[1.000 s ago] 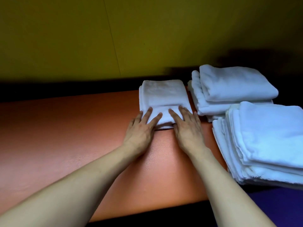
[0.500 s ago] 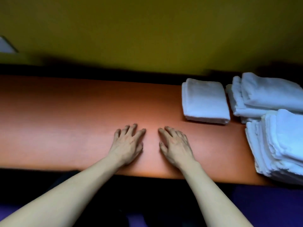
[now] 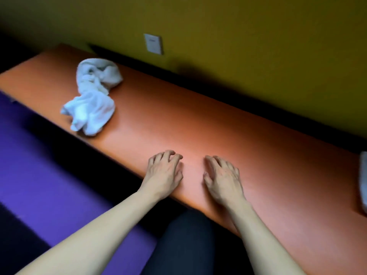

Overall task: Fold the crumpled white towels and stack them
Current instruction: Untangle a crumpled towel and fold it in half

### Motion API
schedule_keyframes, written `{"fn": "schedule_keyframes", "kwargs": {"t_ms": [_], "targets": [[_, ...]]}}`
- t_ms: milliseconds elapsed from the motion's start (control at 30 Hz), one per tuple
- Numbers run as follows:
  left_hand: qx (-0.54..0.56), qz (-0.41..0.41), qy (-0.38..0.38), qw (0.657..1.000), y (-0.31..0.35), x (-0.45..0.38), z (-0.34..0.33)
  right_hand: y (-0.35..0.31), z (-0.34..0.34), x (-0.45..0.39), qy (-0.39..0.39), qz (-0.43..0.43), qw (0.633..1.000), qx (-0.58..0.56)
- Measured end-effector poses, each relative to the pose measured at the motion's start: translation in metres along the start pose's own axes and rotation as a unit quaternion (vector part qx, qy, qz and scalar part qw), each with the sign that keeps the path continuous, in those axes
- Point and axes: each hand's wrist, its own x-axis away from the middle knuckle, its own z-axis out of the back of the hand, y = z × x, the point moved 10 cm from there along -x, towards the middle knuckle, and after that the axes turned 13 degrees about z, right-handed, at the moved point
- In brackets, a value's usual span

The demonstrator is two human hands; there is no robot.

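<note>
A crumpled white towel [image 3: 93,96] lies in a loose heap at the far left end of the orange bench [image 3: 198,126]. My left hand [image 3: 164,173] and my right hand [image 3: 222,177] rest side by side near the bench's front edge, palms down, fingers loosely bent, holding nothing. The heap is well to the left of my left hand and apart from it. At the right border only the edge of a folded white towel [image 3: 363,179] shows; the stacks are out of sight.
A yellow wall with a white switch plate [image 3: 153,44] runs behind the bench. Purple floor [image 3: 49,175] lies to the left and below the bench. My dark-clothed knee [image 3: 186,245] is under the front edge.
My hands left the folded towel and drew back to the bare bench top. The view swung left, so the stacks slid out on the right and the crumpled towel came into sight.
</note>
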Motion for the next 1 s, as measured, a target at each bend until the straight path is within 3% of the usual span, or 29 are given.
{"fn": "schedule_keyframes", "kwargs": {"t_ms": [133,367,467,567,833,1000], "targets": [[-0.014,0.059,0.027,0.998,-0.081,-0.027,0.014,-0.053,-0.021,-0.065,-0.026,0.044,0.999,0.011],[-0.141,0.18,0.171,0.958,-0.201,-0.102,0.077,-0.092,-0.053,-0.125,-0.066,0.051,0.996,0.012],[-0.122,0.271,0.146,0.944,-0.25,-0.134,0.091,-0.089,-0.059,-0.123,-0.071,0.054,0.996,0.006],[-0.001,0.322,0.062,0.945,-0.29,-0.147,0.077,-0.086,-0.059,-0.122,-0.073,0.056,0.996,0.002],[0.05,0.2,0.07,0.976,-0.22,-0.103,0.062,-0.086,-0.062,-0.121,-0.111,0.055,0.992,-0.021],[0.049,0.102,0.071,0.991,-0.145,-0.05,0.044,-0.078,-0.05,-0.108,-0.095,0.043,0.988,-0.117]]}}
